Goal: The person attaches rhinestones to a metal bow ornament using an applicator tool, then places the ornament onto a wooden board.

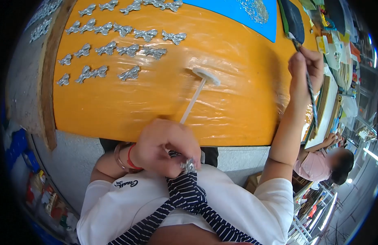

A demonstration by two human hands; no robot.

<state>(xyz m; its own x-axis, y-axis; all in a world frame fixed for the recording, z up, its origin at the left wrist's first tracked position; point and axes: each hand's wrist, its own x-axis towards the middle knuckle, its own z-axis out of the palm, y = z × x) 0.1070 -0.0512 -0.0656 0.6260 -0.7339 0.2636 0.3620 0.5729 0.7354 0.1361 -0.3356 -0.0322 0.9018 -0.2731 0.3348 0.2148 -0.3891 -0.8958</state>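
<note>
My left hand (166,145) is close to my chest, fingers closed on a small silver metallic ornament (190,165). A white rod with a flat round disc (206,76) on its far end runs from that hand out over the table; whether the hand holds it I cannot tell. Off to the right, my right hand (306,69) pinches a slim brush (309,87) with a dark handle. The brush's pale tip is at the lower end of a dark, green-edged dish (292,20). Rows of similar silver pieces (123,30) lie on the table's left part.
Shiny plastic covers the orange tabletop (238,110). A blue sheet (254,18) bearing silvery bits lies at the back. Wooden edging (48,94) borders the left side. Cluttered shelves and a person in a pink top (313,166) are at the right.
</note>
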